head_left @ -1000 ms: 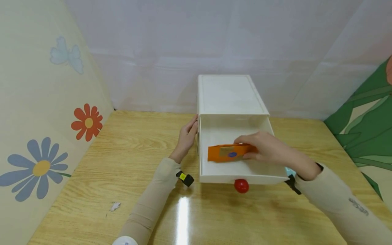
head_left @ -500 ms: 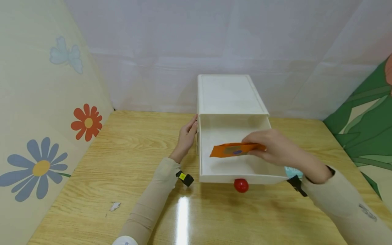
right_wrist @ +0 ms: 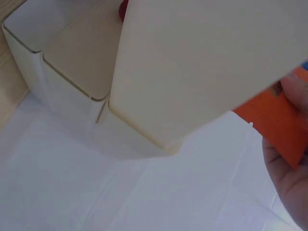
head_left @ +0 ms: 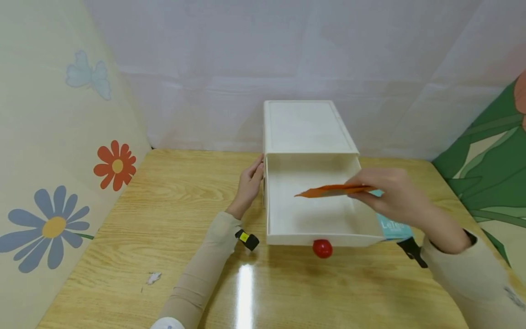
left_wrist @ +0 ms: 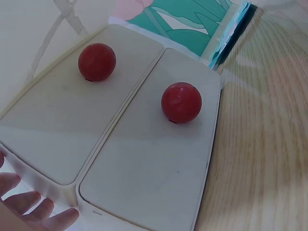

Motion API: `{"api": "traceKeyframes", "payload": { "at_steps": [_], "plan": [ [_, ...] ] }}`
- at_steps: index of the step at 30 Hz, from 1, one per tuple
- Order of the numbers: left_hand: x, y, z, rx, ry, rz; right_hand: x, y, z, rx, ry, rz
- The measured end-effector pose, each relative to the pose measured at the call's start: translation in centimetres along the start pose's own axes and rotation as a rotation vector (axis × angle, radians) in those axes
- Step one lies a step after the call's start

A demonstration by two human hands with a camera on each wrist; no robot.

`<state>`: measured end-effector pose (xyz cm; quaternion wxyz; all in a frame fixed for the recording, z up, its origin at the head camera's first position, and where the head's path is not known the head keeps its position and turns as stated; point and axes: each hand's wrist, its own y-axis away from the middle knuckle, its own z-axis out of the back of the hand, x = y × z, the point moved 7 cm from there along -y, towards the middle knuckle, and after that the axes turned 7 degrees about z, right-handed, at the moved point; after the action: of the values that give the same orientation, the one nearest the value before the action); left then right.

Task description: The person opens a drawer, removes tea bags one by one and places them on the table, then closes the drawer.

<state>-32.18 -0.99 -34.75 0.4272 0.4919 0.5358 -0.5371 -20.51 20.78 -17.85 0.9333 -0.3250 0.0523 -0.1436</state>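
The table [head_left: 185, 183] is glossy wood-grain; near its back edge stands a smooth, plastic-looking cabinet [head_left: 310, 127] with a shiny knob [head_left: 322, 249]; the packet [head_left: 324, 191] looks matt.

You are seeing an orange packet [head_left: 318, 192], white drawer [head_left: 287, 239], red knob [head_left: 322, 249] and yellowish, wood-grained tabletop [head_left: 189, 192]; blue and red flowers [head_left: 59, 203] are patterning the cream wall [head_left: 41, 128] beyond the left edge.

L grip [head_left: 248, 185] w/ fingers [left_wrist: 60, 220] extended, R grip [head_left: 390, 194] pinching, both arms [head_left: 201, 269] angled inwd.
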Motion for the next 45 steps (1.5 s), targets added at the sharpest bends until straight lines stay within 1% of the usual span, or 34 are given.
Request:
{"api": "traceKeyframes", "payload": {
  "at_steps": [3, 5, 7, 9, 12, 14, 18, 21, 23, 27, 29, 33, 36, 40, 45],
  "plan": [
    [0.1, 0.0, 0.1, 0.007, -0.001, 0.012, 0.3, 0.3, 1.0, -0.07, 0.07, 0.041],
    [0.0, 0.0, 0.1, 0.015, 0.005, 0.025, 0.4, 0.6, 1.6, -0.128, 0.101, 0.052],
    [-0.5, 0.2, 0.0, 0.024, 0.004, 0.031, 0.5, 0.8, 2.2, -0.167, 0.131, 0.052],
    [-1.2, 0.6, -0.1, 0.028, 0.001, 0.037, 0.5, 1.0, 2.6, -0.191, 0.152, 0.034],
    [-2.2, 1.1, -0.2, 0.032, -0.007, 0.037, 0.5, 1.4, 3.1, -0.176, 0.193, -0.001],
    [-2.5, 1.3, -0.2, 0.032, -0.007, 0.035, 0.4, 1.8, 3.5, -0.176, 0.198, -0.021],
    [-1.2, 0.8, 0.0, 0.04, 0.01, 0.03, 0.1, 2.8, 4.0, -0.165, 0.198, -0.068],
    [0.0, 0.2, 0.1, 0.034, 0.014, 0.031, -0.1, 3.6, 4.4, -0.144, 0.234, -0.106],
    [0.2, 0.1, 0.2, 0.027, 0.006, 0.025, -0.3, 4.1, 4.8, -0.13, 0.272, -0.123],
    [0.3, 0.1, 0.2, 0.022, 0.002, 0.017, -0.7, 5.3, 5.6, -0.135, 0.326, -0.147],
    [0.3, 0.1, 0.2, 0.026, 0.001, 0.021, -1.1, 6.0, 5.9, -0.128, 0.35, -0.177],
    [0.0, 0.2, 0.2, 0.044, 0.012, 0.03, -1.9, 7.7, 6.2, -0.117, 0.368, -0.268],
    [-1.2, 0.8, 0.1, 0.049, 0.004, 0.028, -2.6, 8.9, 6.3, -0.116, 0.359, -0.339],
    [-2.6, 1.4, -0.1, 0.031, -0.007, 0.016, -3.4, 10.2, 6.2, -0.116, 0.336, -0.432],
    [-2.6, 1.5, 0.0, 0.027, 0.004, 0.01, -4.4, 12.0, 5.8, -0.119, 0.323, -0.542]
  ]
}}
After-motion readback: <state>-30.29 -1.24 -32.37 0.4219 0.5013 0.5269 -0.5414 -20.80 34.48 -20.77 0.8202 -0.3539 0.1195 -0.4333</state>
